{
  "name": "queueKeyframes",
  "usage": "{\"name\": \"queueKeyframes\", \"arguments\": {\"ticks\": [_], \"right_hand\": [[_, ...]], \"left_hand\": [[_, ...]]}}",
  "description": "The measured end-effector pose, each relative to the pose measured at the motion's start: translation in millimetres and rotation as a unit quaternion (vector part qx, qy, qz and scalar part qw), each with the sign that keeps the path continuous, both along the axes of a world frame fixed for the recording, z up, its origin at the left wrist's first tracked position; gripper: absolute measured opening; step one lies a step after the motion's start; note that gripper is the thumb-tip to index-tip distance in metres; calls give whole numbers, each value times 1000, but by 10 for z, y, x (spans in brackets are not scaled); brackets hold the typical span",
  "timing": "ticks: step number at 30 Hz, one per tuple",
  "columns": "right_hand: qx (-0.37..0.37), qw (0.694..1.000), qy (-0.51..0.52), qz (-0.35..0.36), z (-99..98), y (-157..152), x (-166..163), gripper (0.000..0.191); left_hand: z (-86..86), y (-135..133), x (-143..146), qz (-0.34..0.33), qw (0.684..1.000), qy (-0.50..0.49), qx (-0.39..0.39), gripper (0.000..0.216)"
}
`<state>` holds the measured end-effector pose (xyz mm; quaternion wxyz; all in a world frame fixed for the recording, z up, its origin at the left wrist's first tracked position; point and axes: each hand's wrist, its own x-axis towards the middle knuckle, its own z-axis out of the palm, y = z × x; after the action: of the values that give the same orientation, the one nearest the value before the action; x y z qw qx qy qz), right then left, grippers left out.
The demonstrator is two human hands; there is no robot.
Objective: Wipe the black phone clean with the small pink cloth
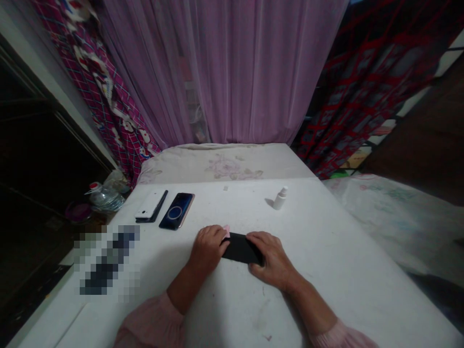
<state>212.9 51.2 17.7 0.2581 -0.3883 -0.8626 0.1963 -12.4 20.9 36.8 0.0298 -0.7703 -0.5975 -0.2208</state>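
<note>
Where the black phone (239, 248) lies: on the table (239, 208).
Left hand (208, 245): gripping its left end, with pink cloth (227, 230).
Right hand (271, 258): gripping its right end.
White phone (149, 205): markings too small to read.

Place: room in a home | purple curtain (253, 72) behind table (326, 270) | cartoon-print curtain (105, 82), left | red-patterned curtain (355, 92), right | flowered cloth (234, 166) on table | plastic bottle (107, 197) beside it
</note>
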Motion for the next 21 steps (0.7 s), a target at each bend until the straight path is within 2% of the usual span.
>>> {"name": "queueKeyframes", "arguments": {"ticks": [2, 7, 11, 16, 21], "right_hand": [[-4, 1000, -5, -1, 10, -4, -13, 65], [6, 1000, 12, 0, -21, -7, -6, 64], [23, 999, 41, -6, -51, -9, 4, 59], [8, 999, 44, -10, -26, -16, 2, 49], [2, 999, 38, -9, -14, -24, -4, 46]], "left_hand": [[-6, 11, 1, -8, 1000, 0, -16, 11], [-103, 76, 168, -29, 998, -60, -7, 19], [-146, 78, 226, -19, 997, -80, 5, 21], [-161, 59, -80, 29, 997, -69, 20, 22], [-173, 52, -329, 74, 991, -106, 24, 24]]}}
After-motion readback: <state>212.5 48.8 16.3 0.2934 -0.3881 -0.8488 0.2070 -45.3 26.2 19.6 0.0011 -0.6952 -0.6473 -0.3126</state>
